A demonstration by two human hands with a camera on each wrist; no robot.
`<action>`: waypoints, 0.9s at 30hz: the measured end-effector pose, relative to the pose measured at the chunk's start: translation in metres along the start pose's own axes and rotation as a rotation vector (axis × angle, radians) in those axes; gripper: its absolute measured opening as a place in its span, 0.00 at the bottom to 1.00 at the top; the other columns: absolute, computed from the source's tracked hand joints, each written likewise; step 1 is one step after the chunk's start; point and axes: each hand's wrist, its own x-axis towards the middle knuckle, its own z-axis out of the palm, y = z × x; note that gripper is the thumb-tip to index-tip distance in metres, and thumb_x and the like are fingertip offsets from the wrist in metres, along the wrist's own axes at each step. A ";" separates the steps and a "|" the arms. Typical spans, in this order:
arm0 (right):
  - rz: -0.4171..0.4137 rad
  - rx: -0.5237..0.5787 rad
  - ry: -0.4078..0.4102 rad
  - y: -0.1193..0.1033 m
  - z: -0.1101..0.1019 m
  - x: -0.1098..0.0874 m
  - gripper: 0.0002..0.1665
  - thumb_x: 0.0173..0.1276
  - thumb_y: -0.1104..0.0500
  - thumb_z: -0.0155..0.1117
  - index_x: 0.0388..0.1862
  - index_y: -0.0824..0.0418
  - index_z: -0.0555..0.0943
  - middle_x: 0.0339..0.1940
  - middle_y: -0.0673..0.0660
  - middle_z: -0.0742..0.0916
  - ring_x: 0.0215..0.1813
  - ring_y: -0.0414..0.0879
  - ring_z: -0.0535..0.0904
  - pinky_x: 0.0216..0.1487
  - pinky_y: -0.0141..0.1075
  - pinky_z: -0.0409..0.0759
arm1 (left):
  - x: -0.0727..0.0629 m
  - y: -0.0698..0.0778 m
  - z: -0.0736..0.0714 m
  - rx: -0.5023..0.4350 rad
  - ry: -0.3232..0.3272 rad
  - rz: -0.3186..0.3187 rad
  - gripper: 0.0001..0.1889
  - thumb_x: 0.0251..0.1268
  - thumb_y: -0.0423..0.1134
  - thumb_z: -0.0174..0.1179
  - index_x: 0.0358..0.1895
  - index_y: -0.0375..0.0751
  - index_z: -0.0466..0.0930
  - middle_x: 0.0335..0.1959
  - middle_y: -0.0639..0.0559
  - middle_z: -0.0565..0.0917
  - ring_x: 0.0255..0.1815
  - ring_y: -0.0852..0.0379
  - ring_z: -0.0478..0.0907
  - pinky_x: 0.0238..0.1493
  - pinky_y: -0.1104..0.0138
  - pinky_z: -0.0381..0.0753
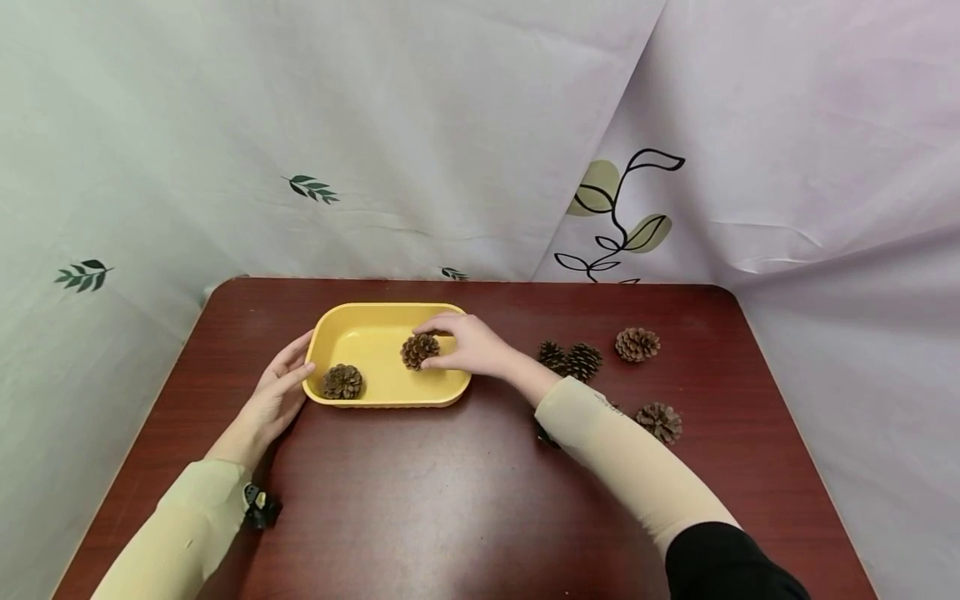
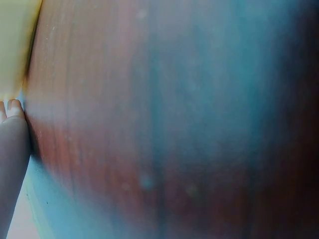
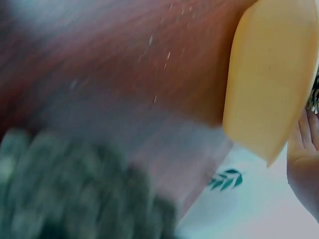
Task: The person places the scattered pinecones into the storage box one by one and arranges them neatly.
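Observation:
A yellow rectangular tray [image 1: 386, 402] with rounded corners lies on the table. My left hand [image 1: 277, 392] holds its left end, thumb at the rim and fingers along the outer side. In the left wrist view, fingertips of the left hand [image 2: 14, 119] meet the tray wall [image 2: 15, 45]. Over the tray's right half, my right hand [image 1: 467, 346] pinches a brown pine cone [image 1: 420, 352] between thumb and fingers. Another pine cone [image 1: 342, 382] sits in the tray's front left corner. The right wrist view shows the tray's outer side [image 3: 271, 74] and part of the right hand [image 3: 304, 159].
Several pine cones lie on the right of the dark red table [image 1: 450, 500], among them one at the back [image 1: 637, 344], one nearer the front [image 1: 659, 423] and a close pair [image 1: 583, 362]. The right forearm partly covers that area. A leaf-patterned curtain [image 1: 420, 150] hangs behind.

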 end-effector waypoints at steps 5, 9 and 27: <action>-0.014 0.002 -0.058 -0.005 0.014 0.009 0.30 0.69 0.53 0.78 0.68 0.60 0.83 0.67 0.57 0.87 0.72 0.51 0.81 0.78 0.39 0.72 | 0.000 0.000 0.000 -0.007 -0.001 0.000 0.28 0.83 0.22 0.42 0.74 0.52 0.75 0.69 0.63 0.82 0.66 0.67 0.81 0.61 0.73 0.83; -0.025 -0.041 -0.082 -0.010 0.022 0.017 0.30 0.68 0.52 0.78 0.67 0.59 0.84 0.67 0.56 0.88 0.71 0.50 0.82 0.78 0.38 0.72 | -0.001 0.000 0.002 -0.011 -0.006 0.000 0.28 0.83 0.22 0.43 0.73 0.53 0.76 0.69 0.63 0.83 0.66 0.67 0.81 0.61 0.73 0.83; -0.007 -0.081 -0.199 -0.024 0.052 0.039 0.30 0.70 0.53 0.77 0.69 0.57 0.83 0.69 0.55 0.86 0.74 0.48 0.79 0.79 0.35 0.70 | -0.002 0.001 0.004 -0.016 0.016 0.004 0.26 0.82 0.22 0.45 0.72 0.52 0.77 0.67 0.61 0.84 0.63 0.65 0.83 0.58 0.72 0.84</action>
